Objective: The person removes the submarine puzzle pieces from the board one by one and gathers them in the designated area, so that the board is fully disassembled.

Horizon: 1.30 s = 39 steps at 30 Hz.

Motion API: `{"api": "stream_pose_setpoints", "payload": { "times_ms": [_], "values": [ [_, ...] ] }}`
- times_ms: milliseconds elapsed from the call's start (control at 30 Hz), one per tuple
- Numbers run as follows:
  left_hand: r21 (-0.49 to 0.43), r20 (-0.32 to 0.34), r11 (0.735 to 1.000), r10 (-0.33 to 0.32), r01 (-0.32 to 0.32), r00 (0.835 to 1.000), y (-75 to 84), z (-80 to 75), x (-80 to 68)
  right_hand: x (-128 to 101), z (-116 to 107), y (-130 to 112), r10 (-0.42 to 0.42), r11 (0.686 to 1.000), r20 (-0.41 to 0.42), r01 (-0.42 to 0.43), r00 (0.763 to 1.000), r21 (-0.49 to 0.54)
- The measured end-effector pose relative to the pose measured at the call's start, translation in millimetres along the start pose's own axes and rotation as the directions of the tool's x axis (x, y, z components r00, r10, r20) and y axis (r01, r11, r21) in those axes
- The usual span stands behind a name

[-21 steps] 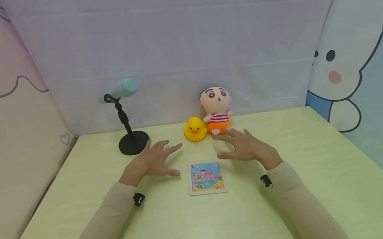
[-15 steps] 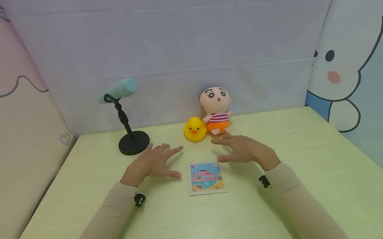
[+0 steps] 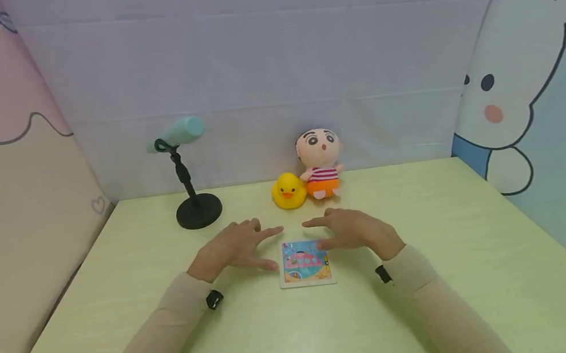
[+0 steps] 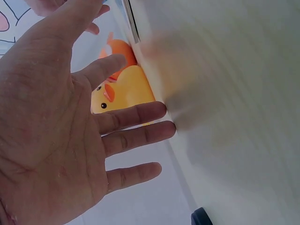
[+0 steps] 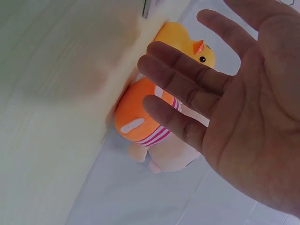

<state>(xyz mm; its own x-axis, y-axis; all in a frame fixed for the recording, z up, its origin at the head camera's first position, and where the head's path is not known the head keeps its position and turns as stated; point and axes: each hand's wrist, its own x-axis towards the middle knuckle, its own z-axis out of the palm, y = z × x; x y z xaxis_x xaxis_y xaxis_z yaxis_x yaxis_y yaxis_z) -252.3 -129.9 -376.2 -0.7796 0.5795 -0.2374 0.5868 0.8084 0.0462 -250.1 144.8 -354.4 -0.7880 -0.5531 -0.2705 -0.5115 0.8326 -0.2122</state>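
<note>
A small square picture puzzle (image 3: 306, 263) with a pink submarine on blue lies flat on the pale table. My left hand (image 3: 236, 249) is at its left side, thumb and index finger spread apart, holding nothing. On the other side my right hand (image 3: 356, 231) has its index finger pointing left and its thumb over the puzzle's upper right corner; whether it touches I cannot tell. In the left wrist view the palm (image 4: 51, 126) faces the camera with fingers extended. The right wrist view likewise shows a bare palm (image 5: 258, 117) and loosely straight fingers.
Behind the hands, a yellow rubber duck (image 3: 288, 191) sits beside a plush doll (image 3: 321, 164) in orange shorts near the back wall. At the back left stands a black stand (image 3: 198, 210) holding a mint-coloured cylinder (image 3: 182, 130). Patterned cloth walls border the table.
Both hands have moved inward and a little nearer to me, closing in on the puzzle from its two sides. The puzzle, duck, doll and stand have stayed put.
</note>
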Motion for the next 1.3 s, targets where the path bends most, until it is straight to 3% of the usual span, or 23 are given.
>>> {"api": "stream_pose_setpoints", "payload": {
  "times_ms": [333,533,700,967,1167,1300],
  "values": [
    [0.058,0.010,0.998,0.001,-0.002,1.000,9.0,6.9,4.5,9,13,-15,-0.071,0.990,-0.028,0.067,0.997,-0.125],
    [0.020,0.108,0.998,-0.069,0.067,0.992,15.4,9.2,2.3,13,20,-23,-0.137,0.981,-0.052,0.128,0.989,-0.147],
    [-0.052,0.193,0.987,-0.141,0.153,0.971,19.2,7.8,-0.5,16,20,-30,-0.147,0.983,-0.049,0.140,0.988,-0.117],
    [-0.122,0.271,0.960,-0.212,0.253,0.939,20.6,9.6,-1.1,26,19,-39,-0.124,0.992,-0.006,0.123,0.992,-0.020],
    [-0.130,0.276,0.953,-0.230,0.274,0.933,20.5,7.4,-0.7,35,13,-44,-0.163,0.978,0.012,0.160,0.987,0.133],
    [-0.127,0.278,0.952,-0.236,0.279,0.931,19.9,5.0,-1.6,36,11,-46,-0.186,0.966,0.006,0.182,0.983,0.182]
  ]
}}
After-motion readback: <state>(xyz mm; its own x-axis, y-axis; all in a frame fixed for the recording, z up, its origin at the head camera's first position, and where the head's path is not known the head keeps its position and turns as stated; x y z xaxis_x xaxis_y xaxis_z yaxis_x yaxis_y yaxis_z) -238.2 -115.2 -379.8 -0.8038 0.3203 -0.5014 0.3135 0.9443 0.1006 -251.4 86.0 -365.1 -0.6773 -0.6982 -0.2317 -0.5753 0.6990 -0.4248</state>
